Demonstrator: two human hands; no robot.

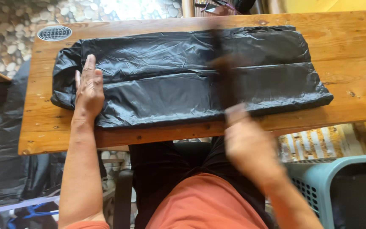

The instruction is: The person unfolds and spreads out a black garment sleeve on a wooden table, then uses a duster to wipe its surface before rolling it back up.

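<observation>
A large black plastic bag (170, 80) lies folded flat across a wooden table (352, 51). My left hand (89, 87) presses palm-down on the bag's left end, fingers together and pointing away from me. My right hand (244, 135) is blurred near the table's front edge and grips a long thin dark stick-like thing (222, 63) that reaches across the bag; its shape is smeared by motion.
A teal plastic basket (318, 178) stands at the lower right. More black plastic (9, 161) hangs off the table's left side. A pebble floor lies beyond. An oval sticker (54, 33) sits on the table's far left corner.
</observation>
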